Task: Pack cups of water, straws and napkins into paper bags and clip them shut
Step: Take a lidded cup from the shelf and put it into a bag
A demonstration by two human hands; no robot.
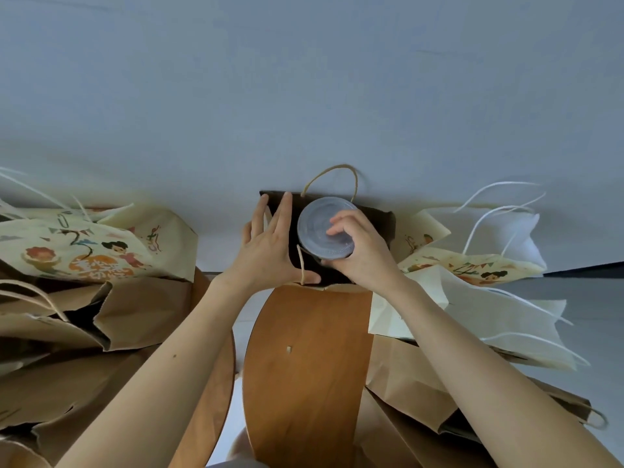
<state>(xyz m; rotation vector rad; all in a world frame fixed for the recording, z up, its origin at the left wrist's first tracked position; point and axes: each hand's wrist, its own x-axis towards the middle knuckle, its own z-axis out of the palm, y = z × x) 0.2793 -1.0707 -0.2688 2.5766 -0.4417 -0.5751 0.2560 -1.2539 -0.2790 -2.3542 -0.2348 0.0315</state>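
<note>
The lidded cup [326, 228] is gripped by the right hand [363, 251] in the brown bag [381, 224] mouth; the rim is pressed by the flat left hand [266, 248].

Cup [317, 231] below its rim is hidden; brown bags [67, 332] cut by left edge.

One lidded cup [326, 228], two hands [270, 251] [363, 253], one open brown bag [383, 226].

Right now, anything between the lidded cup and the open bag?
Nothing visible. The right hand grips the clear plastic lidded cup over the open mouth of the brown paper bag; the left hand presses its left rim. The near twine handle stands beside the cup.
</note>
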